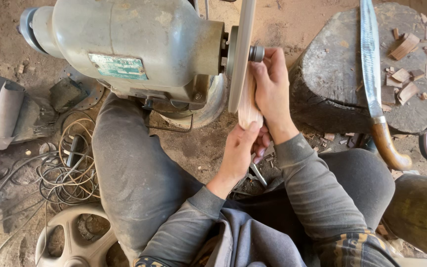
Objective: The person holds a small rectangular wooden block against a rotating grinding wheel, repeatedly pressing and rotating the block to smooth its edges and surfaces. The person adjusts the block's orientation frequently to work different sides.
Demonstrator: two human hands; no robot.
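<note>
You held the pale wooden piece between both hands: your right hand gripped its upper part, your left hand pinched its lower end. Its long axis ran upright along the grinder's disc, just left of your right palm.

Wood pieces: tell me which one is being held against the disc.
The long pale wood piece, gripped by both the left hand and right hand and pressed to the disc. The small brown wood chips lie loose on the stump.
</note>
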